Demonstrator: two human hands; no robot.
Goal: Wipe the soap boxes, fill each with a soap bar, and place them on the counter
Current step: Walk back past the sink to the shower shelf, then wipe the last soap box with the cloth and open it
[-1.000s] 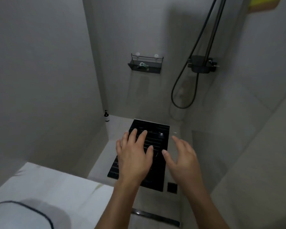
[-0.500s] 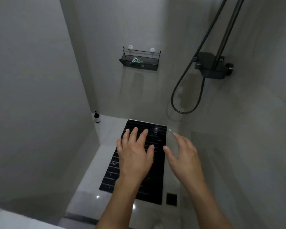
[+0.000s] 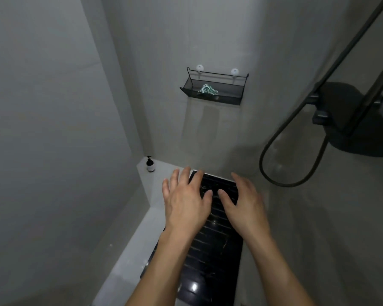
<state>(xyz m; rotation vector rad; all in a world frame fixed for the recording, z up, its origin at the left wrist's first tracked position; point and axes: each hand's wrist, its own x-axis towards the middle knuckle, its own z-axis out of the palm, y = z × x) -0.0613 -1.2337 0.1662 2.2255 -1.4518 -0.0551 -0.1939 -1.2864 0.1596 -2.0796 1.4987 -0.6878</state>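
I see no soap box and no soap bar in this view of a shower stall. My left hand point(image 3: 186, 200) and my right hand point(image 3: 244, 204) are held out side by side in the air, palms down, fingers spread and relaxed, holding nothing. A black wire basket point(image 3: 215, 93) hangs on the far wall above and beyond the hands. In it lies a small green and white bundle point(image 3: 207, 89).
A black slatted mat point(image 3: 210, 250) covers the shower floor below my hands. A small dark pump bottle point(image 3: 150, 164) stands in the far left corner. A black shower mixer point(image 3: 354, 120) and its hose point(image 3: 272, 146) hang on the right wall.
The view has moved forward into the shower and the white counter at the lower left has dropped out of sight. The basket and mixer look closer. Both hands stay open, now nearer each other.
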